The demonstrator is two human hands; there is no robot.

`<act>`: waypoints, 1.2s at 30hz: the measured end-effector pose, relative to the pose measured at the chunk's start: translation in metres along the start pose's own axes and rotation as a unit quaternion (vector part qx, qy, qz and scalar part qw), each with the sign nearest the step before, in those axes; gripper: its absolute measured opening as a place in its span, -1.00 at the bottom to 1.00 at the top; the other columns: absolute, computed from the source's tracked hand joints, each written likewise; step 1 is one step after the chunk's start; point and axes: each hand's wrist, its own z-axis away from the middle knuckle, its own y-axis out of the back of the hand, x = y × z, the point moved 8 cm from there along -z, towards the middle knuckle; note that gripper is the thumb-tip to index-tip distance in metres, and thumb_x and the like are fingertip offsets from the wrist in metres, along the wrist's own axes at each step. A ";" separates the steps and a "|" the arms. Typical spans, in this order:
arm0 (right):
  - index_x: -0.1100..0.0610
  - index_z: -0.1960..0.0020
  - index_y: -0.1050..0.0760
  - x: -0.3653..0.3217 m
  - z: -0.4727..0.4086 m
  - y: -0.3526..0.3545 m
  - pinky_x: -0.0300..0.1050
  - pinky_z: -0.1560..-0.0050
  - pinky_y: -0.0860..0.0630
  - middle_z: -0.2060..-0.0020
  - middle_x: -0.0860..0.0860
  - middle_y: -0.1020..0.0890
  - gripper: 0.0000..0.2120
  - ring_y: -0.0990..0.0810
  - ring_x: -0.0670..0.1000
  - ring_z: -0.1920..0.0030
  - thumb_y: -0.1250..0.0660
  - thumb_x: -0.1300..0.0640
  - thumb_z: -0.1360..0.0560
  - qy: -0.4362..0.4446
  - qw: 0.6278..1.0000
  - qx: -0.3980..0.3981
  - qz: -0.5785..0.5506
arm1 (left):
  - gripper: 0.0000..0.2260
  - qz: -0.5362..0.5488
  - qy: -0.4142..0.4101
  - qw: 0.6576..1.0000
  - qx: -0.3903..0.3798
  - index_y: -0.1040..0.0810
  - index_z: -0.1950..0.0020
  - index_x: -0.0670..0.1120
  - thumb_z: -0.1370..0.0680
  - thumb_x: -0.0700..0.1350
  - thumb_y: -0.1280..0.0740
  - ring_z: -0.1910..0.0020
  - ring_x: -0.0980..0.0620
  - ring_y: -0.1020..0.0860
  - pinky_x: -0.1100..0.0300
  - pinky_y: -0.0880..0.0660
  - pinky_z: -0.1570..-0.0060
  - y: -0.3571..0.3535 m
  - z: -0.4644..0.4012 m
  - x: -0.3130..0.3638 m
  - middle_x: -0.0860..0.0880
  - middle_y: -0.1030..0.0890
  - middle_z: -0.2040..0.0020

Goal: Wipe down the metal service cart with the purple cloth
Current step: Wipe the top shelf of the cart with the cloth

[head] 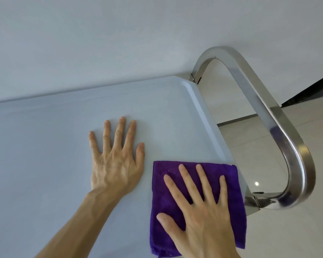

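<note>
Right hand (203, 218) lies flat, fingers straight and spread, pressing the folded purple cloth (175, 187) onto the cart top (45, 146) near its right edge, just beside the curved steel handle (280, 127). Left hand (116, 161) rests flat on the bare top beside the cloth, its grip released, holding nothing.

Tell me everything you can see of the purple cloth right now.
The cloth is deep purple and plush, like microfibre, folded to a rough square with soft, slightly frayed edges. It lies flat on the cart top at its right end, its right edge over the raised rim, near the handle. The right hand lies on it, fingers straight and spread. The left hand lies flat on the cart top just left of it, apart from it. Its bottom edge runs out of frame.
</note>
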 end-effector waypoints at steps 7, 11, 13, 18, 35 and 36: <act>-0.27 -0.50 -0.26 0.046 0.013 0.012 0.38 -0.45 -0.12 -0.53 -0.17 -0.28 -0.44 -0.19 0.03 -0.56 -0.10 -0.37 -0.53 -0.056 0.998 0.034 -0.018 | -0.42 0.027 0.003 1.000 0.009 -0.02 -0.62 0.06 -0.61 0.20 0.18 -0.60 -0.14 0.07 -0.29 0.16 -0.50 0.004 0.002 0.001 0.02 -0.03 -0.63; -0.20 -0.52 -0.23 0.066 0.005 0.015 0.31 -0.47 -0.13 -0.52 -0.13 -0.31 -0.37 -0.20 0.06 -0.55 0.01 -0.42 -0.53 -0.121 0.991 0.055 0.006 | -0.47 0.054 0.001 0.999 0.002 -0.05 -0.61 0.06 -0.65 0.18 0.09 -0.60 -0.11 0.10 -0.25 0.21 -0.50 0.007 0.005 0.004 0.03 -0.03 -0.63; -0.19 -0.43 -0.37 0.063 0.004 0.018 0.28 -0.44 -0.17 -0.47 -0.14 -0.40 -0.45 -0.27 0.05 -0.52 -0.05 -0.38 -0.54 -0.135 0.985 0.108 -0.009 | -0.48 0.088 0.016 0.996 0.000 -0.12 -0.59 0.08 -0.64 0.18 -0.03 -0.60 -0.06 0.11 -0.17 0.25 -0.52 0.012 0.003 -0.002 0.06 -0.06 -0.63; 0.00 -0.06 -0.60 0.060 0.014 0.033 0.27 -0.30 -0.36 -0.15 -0.14 -0.64 -0.72 -0.55 0.02 -0.30 -0.22 -0.15 -0.61 -0.161 0.950 0.261 -0.064 | -0.59 0.274 -0.023 0.961 0.019 -0.43 -0.45 -0.03 -0.60 -0.05 -0.30 -0.50 -0.12 -0.26 -0.19 -0.14 -0.48 0.036 0.017 0.025 -0.04 -0.28 -0.55; -0.08 -0.21 -0.48 0.097 0.116 0.240 -0.03 0.08 -0.62 0.04 -0.09 -0.66 -0.74 -0.67 0.02 0.04 -0.19 -0.18 -0.62 -0.143 0.758 0.516 -0.373 | -0.45 0.000 -0.158 0.987 0.009 -0.32 -0.54 -0.07 -0.62 0.11 0.05 -0.53 -0.19 -0.24 -0.36 -0.05 -0.44 -0.005 0.039 0.111 -0.10 -0.32 -0.54; -0.04 -0.23 -0.46 0.097 0.111 0.246 -0.03 0.00 -0.59 -0.01 -0.09 -0.64 -0.74 -0.65 0.05 -0.01 -0.18 -0.13 -0.64 -0.109 0.769 0.526 -0.348 | -0.44 -0.001 -0.154 0.988 0.008 -0.30 -0.55 -0.06 -0.62 0.12 0.07 -0.54 -0.17 -0.22 -0.35 -0.03 -0.45 -0.005 0.037 0.111 -0.08 -0.31 -0.55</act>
